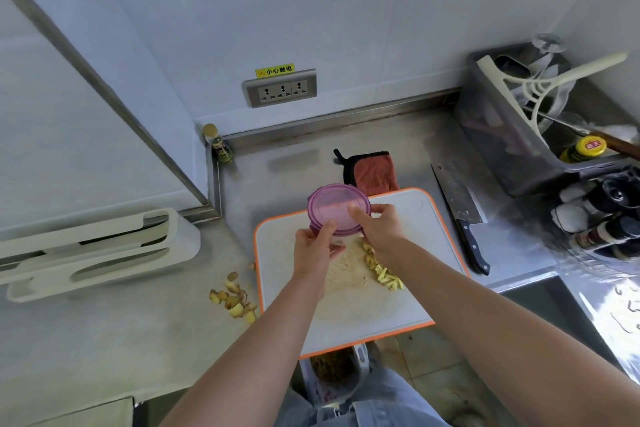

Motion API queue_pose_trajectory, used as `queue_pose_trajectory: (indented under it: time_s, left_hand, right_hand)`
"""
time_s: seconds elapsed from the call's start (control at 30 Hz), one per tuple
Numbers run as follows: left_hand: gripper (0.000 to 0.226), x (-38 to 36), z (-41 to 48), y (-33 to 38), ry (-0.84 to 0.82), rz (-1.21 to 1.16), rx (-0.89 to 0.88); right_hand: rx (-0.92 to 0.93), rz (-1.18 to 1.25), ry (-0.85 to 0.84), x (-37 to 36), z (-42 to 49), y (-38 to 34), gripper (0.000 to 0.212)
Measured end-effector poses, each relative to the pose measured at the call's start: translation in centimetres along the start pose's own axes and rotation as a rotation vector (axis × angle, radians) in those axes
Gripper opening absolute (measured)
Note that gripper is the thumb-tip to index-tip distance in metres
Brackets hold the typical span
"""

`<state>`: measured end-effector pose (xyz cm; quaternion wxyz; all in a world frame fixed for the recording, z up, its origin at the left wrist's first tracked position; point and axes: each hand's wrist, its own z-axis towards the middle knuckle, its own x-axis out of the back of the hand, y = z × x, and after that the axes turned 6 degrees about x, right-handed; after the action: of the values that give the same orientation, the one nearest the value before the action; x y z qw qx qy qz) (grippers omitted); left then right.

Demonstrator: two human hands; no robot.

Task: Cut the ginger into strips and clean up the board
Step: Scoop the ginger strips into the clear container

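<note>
2 hands (311, 250) (381, 229) grip a purple container (337, 206) above ginger strips (381, 270) on the board (426, 236), cleaver (457, 198) alongside.

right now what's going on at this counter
A person holds a round purple-lidded container over the far end of the orange-rimmed cutting board. The left hand grips its near side and the right hand grips its lid edge. Cut ginger strips lie piled on the board. The cleaver lies on the counter to the right, and ginger peels lie on the counter to the left.
</note>
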<state>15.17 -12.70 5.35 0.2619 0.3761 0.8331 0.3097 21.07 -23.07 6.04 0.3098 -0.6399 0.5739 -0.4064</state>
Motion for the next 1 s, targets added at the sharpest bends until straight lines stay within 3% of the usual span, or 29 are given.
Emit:
queue_pose_trajectory:
  time_s: [0.17, 0.27, 0.37, 0.5, 0.6, 0.73, 1.0]
  left_hand:
    - [0.026, 0.7, -0.6, 0.7, 0.000, 0.076, -0.056]
    - [0.029, 1.3, -0.8, 1.1, -0.011, 0.259, -0.143]
    - [0.027, 1.6, -1.5, 1.4, -0.061, 0.405, -0.165]
    - [0.034, 1.6, -2.3, 1.3, -0.086, 0.356, -0.098]
    - [0.030, 1.2, -2.8, 1.3, -0.151, 0.259, 0.006]
    - [0.043, 1.1, -3.2, 1.3, -0.277, 0.205, 0.118]
    - [0.039, 1.8, -3.0, 1.6, -0.267, 0.356, 0.053]
  right_hand:
    - [0.074, -0.037, -0.001, 0.4, -1.6, -0.1, 0.042]
    - [0.152, -0.010, 0.036, 1.0, -1.4, -0.5, 0.040]
    - [0.139, -0.144, 0.071, 2.1, -1.1, -1.2, 0.043]
    - [0.118, -0.281, 0.073, 2.6, -1.4, -0.5, 0.045]
    - [0.111, -0.216, 0.160, 2.3, -1.8, -0.3, 0.044]
    - [0.081, -0.114, 0.293, 2.4, -2.0, -0.2, 0.041]
    - [0.179, -0.298, 0.071, 3.2, -1.9, -0.5, 0.027]
